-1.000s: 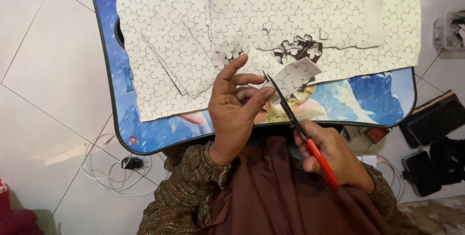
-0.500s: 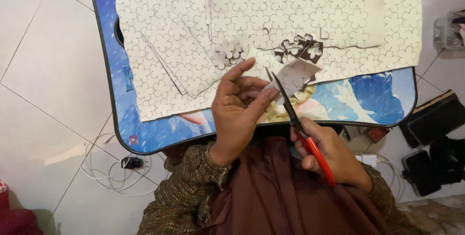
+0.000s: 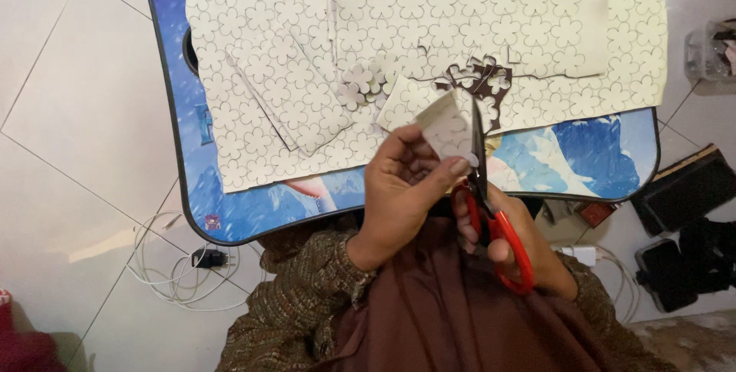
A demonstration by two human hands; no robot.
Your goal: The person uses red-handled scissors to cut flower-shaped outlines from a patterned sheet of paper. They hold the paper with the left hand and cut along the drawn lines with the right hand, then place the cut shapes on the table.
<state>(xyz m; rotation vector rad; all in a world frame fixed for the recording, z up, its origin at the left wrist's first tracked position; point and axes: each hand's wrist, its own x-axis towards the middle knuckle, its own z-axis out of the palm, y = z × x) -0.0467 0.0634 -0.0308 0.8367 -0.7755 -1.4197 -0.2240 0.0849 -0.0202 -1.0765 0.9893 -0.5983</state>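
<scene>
Mid-cut here: the left hand [image 3: 406, 188] is pinching a small piece of flower-printed card [image 3: 447, 128] between thumb and fingertips, holding it up just over the near edge of the lap desk [image 3: 172, 111], roughly at the middle of that edge. The right hand [image 3: 521, 253] is closed through the red handles of the scissors [image 3: 487, 188], blades pointing away from the body and running up along the right side of the piece, so it looks like one flower outline is being trimmed. A few cut-out flowers [image 3: 360, 85] sit in a little pile near the desk's centre, on top of the big patterned sheets [image 3: 491, 19] that cover most of it, with dark leftover scraps [image 3: 483, 85] just beside them. My guess is the next snip needs the card turned a bit so the blades follow the petal curve. White cables [image 3: 176, 265] lie on the floor by the near left corner.
</scene>
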